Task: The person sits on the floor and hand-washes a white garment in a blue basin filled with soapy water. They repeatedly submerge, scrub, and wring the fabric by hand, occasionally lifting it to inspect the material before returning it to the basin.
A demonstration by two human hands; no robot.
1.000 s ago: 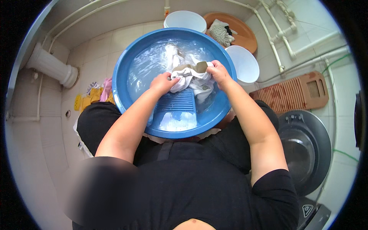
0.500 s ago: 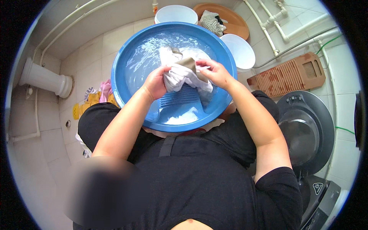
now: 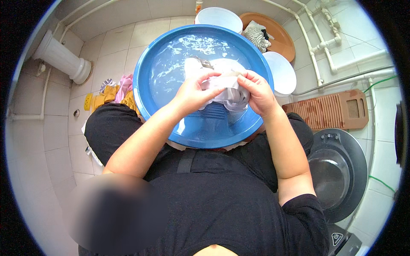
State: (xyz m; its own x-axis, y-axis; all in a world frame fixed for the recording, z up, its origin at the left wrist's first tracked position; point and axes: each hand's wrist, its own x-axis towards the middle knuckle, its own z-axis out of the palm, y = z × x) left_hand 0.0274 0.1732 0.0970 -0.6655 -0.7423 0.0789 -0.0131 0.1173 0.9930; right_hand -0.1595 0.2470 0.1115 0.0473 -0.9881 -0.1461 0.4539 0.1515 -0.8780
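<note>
- The blue basin [image 3: 147,104] holds water [image 3: 166,72], with a ridged slope [image 3: 215,119] at its six o'clock side.
- The white cloth [image 3: 235,101] is inside the basin, bunched from the middle toward four o'clock, partly over the ridges.
- The left hand [image 3: 193,93] grips the cloth from nine o'clock, thumb and fingers pinching a fold.
- The right hand [image 3: 261,94] comes from three o'clock, its fingers also pinching the cloth; the exact fingertip contact seems partly hidden.
- Around the basin: coloured clothes [image 3: 124,88] at nine o'clock, a brown tub [image 3: 284,45] at two, a brown washboard [image 3: 316,112] just past three.
</note>
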